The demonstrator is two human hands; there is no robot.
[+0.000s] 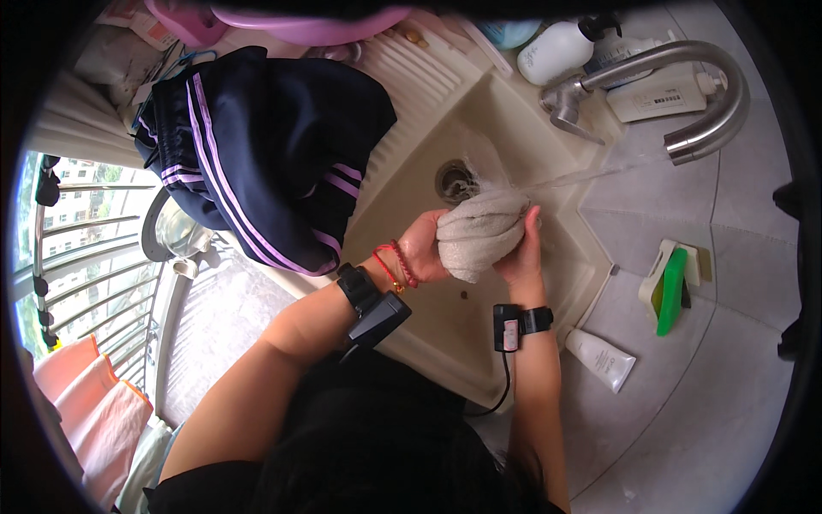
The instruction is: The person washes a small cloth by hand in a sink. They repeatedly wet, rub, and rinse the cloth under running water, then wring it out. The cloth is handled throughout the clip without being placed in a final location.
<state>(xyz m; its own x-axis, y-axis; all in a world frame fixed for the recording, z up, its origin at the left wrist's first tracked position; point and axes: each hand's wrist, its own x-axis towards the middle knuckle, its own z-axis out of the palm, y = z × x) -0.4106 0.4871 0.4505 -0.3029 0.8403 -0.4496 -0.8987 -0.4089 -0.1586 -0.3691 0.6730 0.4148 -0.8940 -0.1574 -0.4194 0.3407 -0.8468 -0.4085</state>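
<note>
A wet, bunched white towel point(485, 231) is held over the cream laundry sink point(411, 321) between both palms. My left hand point(424, 247) cups its left side, with a red cord bracelet at the wrist. On the other side, my right hand point(523, 254) presses against the cloth, thumb up, its other fingers partly hidden beneath. Water runs from the curved metal faucet point(713, 58) onto the towel and splashes near the drain point(457, 180).
Dark blue trousers with lilac stripes point(270, 154) drape over the ribbed washboard point(411, 70). A white pump bottle point(555, 54) and a lying bottle point(661, 96) stand behind the faucet. A green brush point(672, 292) and a squeeze tube point(600, 360) are at right. A pink basin point(308, 26) is at the back.
</note>
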